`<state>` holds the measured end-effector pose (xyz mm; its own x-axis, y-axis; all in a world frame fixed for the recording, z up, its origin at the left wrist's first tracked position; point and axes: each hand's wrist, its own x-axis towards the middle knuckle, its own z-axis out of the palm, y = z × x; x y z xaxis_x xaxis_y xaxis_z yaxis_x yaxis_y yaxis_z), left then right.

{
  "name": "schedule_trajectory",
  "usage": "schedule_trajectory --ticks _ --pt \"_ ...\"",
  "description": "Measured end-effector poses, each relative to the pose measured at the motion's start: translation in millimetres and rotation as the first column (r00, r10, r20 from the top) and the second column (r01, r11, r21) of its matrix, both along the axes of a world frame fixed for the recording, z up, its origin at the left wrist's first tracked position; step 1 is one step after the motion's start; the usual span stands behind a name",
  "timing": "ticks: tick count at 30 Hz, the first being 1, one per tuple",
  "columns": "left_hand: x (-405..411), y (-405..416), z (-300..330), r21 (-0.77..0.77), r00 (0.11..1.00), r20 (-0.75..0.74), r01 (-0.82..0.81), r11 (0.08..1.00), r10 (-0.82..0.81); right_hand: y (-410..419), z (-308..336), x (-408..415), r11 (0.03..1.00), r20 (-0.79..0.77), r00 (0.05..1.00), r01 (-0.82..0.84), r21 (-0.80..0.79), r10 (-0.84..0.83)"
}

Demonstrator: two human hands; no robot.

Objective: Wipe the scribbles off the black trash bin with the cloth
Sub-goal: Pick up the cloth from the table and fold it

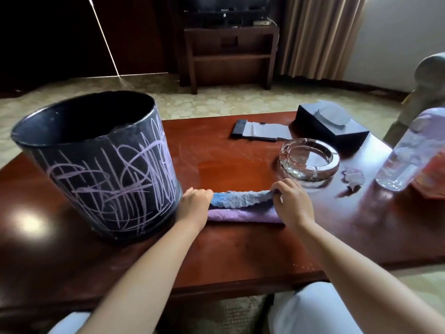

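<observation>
Both hands are working the cloth just right of the bin, which is standing upright on the tabletop, scribbles still covering it. The left hand is gripping one end, the right hand pinching the other.

Bottle at 3 o'clock is pretty smeared, can't read its label, and the orange-red thing just behind it runs off the right edge, no idea what it is. Left hand has its fingertips tucked under the cloth, so those are hidden; right hand covers the cloth's other end. Bin at 9 o'clock hides its own far side. TV at 12 is chopped by the top edge.
</observation>
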<state>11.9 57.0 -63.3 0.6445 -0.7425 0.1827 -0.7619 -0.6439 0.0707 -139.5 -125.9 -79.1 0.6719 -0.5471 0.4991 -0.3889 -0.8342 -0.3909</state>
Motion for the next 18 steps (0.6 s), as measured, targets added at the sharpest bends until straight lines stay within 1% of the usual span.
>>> schedule_trajectory --ticks 2,4,6,9,11,13,15,16,18 --pt "0 2 5 -0.030 0.999 0.002 -0.051 0.998 0.051 3 4 -3 1.000 0.036 0.999 0.006 0.008 -0.006" --pt "-2 5 11 -0.027 0.997 0.020 -0.074 0.997 0.075 7 5 -8 1.000 0.006 1.000 0.008 0.007 -0.008" --pt "-4 9 14 0.027 0.998 0.012 -0.061 0.998 0.061 9 4 -12 1.000 -0.097 0.995 0.016 -0.014 -0.018" --pt "-7 11 14 0.221 0.999 0.032 0.026 0.975 -0.034 13 5 -14 0.998 -0.350 0.936 0.062 0.030 -0.048" --pt "-8 11 12 0.305 0.996 0.050 0.058 0.950 -0.077 15 6 -12 0.997 -0.423 0.905 0.070 0.034 -0.049" --pt "-10 7 12 0.274 0.996 0.056 0.052 0.960 -0.070 15 8 -7 0.999 -0.409 0.911 0.049 0.003 -0.043" --pt "-10 2 11 0.163 0.997 0.037 0.056 0.985 -0.063 17 10 0 1.000 -0.350 0.936 0.031 -0.005 -0.030" --pt "-8 -1 10 0.109 0.997 0.013 0.068 0.992 -0.070 17 10 5 1.000 -0.332 0.943 0.023 0.000 -0.022" --pt "-3 -8 9 0.041 0.992 -0.063 0.114 0.993 -0.111 15 10 12 0.999 -0.367 0.930 0.020 0.036 -0.006"
